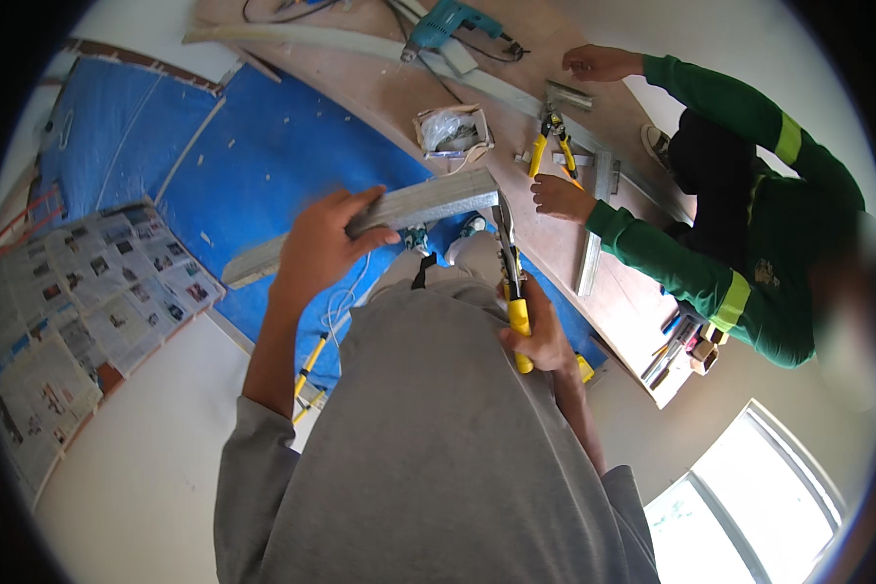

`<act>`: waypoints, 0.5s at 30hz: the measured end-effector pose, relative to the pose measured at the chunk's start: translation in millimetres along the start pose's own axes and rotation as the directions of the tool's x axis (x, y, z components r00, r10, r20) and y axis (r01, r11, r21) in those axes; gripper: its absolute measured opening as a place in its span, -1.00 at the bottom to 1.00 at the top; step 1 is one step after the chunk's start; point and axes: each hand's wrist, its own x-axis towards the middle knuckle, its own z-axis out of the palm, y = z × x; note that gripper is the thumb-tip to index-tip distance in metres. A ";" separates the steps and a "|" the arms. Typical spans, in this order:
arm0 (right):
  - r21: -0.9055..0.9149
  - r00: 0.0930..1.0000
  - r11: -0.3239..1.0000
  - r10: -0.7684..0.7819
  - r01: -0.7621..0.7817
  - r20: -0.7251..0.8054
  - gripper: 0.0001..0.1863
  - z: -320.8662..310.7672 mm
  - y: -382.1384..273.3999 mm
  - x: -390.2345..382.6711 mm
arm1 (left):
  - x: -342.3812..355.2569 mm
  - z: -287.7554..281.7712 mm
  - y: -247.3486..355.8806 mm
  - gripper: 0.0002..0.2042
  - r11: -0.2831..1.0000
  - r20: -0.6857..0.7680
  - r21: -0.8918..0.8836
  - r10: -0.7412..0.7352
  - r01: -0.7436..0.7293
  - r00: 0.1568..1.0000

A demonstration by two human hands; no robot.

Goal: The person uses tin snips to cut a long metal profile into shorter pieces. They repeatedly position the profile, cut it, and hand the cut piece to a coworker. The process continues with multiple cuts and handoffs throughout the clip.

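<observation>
Two held things: channel (428, 201), snips (518, 313)
Left hand (329, 237): grasping channel near mid-length
Right hand (545, 329): clenched round snips' yellow handles
Channel position: raised slantwise ahead of grey shirt (438, 419), above blue sheet (273, 146) — right end at snips' jaws, contact hard to tell
Brown surface (530, 229): drill (448, 26), box (455, 154), second snips (538, 154), loose metal pieces (589, 263)
Right side: green-sleeved co-worker (796, 243), arms out over brown surface — bright window (740, 496) lower down

No text is readable, even on the newspaper sheets (117, 302).
</observation>
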 end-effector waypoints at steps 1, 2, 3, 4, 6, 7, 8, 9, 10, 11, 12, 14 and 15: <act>-0.045 0.995 0.995 0.091 -0.093 -0.046 0.00 -2.8 5.0 -0.2 | 5.6 3.4 -0.2 -0.47 0.999 0.022 -0.009 0.031 -0.031 0.999; 0.059 0.997 0.998 0.013 -0.008 -0.075 -0.04 -8.3 9.7 -2.0 | 11.6 10.1 0.6 -0.46 0.998 0.043 -0.023 0.062 -0.061 0.997; 0.089 0.999 0.996 0.012 -0.009 -0.034 -0.06 -13.9 14.5 -5.9 | 18.2 16.9 0.9 -0.45 0.995 0.059 -0.040 0.093 -0.091 0.994; 0.113 1.000 0.994 0.001 -0.002 0.013 -0.08 -23.5 19.6 -7.2 | 25.9 20.5 -0.4 -0.46 0.994 0.101 -0.088 0.079 -0.070 0.992; 0.180 0.997 0.983 -0.055 0.044 0.058 -0.10 -38.1 31.2 -12.1 | 35.5 17.2 -5.8 -0.49 0.931 0.190 -0.256 -0.214 0.259 0.958; 0.200 0.998 0.980 -0.035 0.024 0.051 -0.10 -42.0 38.3 -14.9 | 38.8 13.6 -7.8 -0.50 0.852 0.246 -0.317 -0.350 0.416 0.904; 0.228 0.999 0.973 -0.032 0.023 0.038 -0.11 -45.5 46.5 -16.0 | 37.9 12.4 -7.1 -0.50 0.886 0.141 -0.305 -0.320 0.349 0.937; 0.240 0.998 0.970 -0.046 0.036 0.034 -0.11 -48.5 56.6 -14.6 | 35.5 10.2 -5.4 -0.49 0.917 0.032 -0.282 -0.287 0.284 0.958; 0.158 0.999 0.987 0.007 -0.013 0.037 -0.11 -53.6 69.3 -7.0 | 31.9 9.7 -1.9 -0.49 0.942 -0.073 -0.248 -0.249 0.224 0.966; 0.048 0.998 0.997 0.061 -0.061 0.015 -0.10 -59.3 83.7 2.4 | 27.0 11.4 3.8 -0.49 0.971 -0.144 -0.182 -0.182 0.155 0.973; -0.094 0.993 0.989 0.106 -0.110 -0.043 -0.06 -61.5 99.6 15.5 | 25.3 15.0 11.0 -0.48 0.990 -0.203 -0.109 -0.106 0.085 0.974; -0.350 0.981 0.923 0.108 -0.159 -0.160 0.03 -64.7 132.6 43.9 | 23.2 23.8 28.4 -0.45 0.997 -0.213 -0.049 -0.068 0.059 0.975; -0.446 0.988 0.887 0.061 -0.118 -0.141 0.04 -69.0 148.4 55.6 | 24.0 27.7 37.8 -0.45 0.999 -0.250 -0.029 -0.048 0.041 0.967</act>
